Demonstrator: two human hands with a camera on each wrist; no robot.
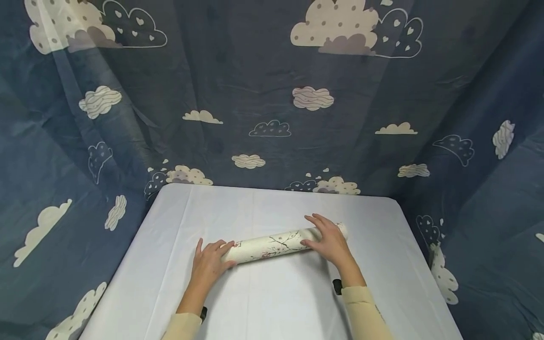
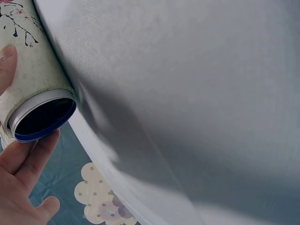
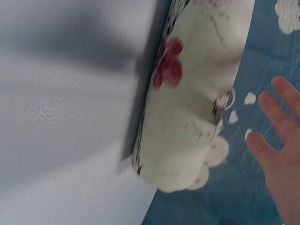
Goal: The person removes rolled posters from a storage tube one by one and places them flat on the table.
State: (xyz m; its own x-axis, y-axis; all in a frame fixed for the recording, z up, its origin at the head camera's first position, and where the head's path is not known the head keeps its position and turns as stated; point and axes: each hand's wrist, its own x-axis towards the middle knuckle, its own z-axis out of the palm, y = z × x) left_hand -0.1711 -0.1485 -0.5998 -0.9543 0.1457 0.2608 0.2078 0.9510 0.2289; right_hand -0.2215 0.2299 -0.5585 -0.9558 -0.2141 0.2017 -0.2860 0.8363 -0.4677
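A cream wallpaper roll (image 1: 272,246) with a pink blossom and dark branch print lies slantwise on the white table. At its left end my left hand (image 1: 207,265) holds it between thumb and fingers. In the left wrist view, the roll's hollow end (image 2: 44,117) shows a white tube with a blue rim, and two fingertips touch that rim. Over the right end, my right hand (image 1: 330,241) has its fingers spread. The right wrist view shows the roll's other end (image 3: 173,159), with the fingers (image 3: 276,117) apart from it.
The white-covered table (image 1: 272,302) has rounded far corners. A dark blue cloth (image 1: 255,75) with cloud prints hangs behind it and along both sides. Each wrist wears a dark band, partly under a cream sleeve (image 1: 365,311).
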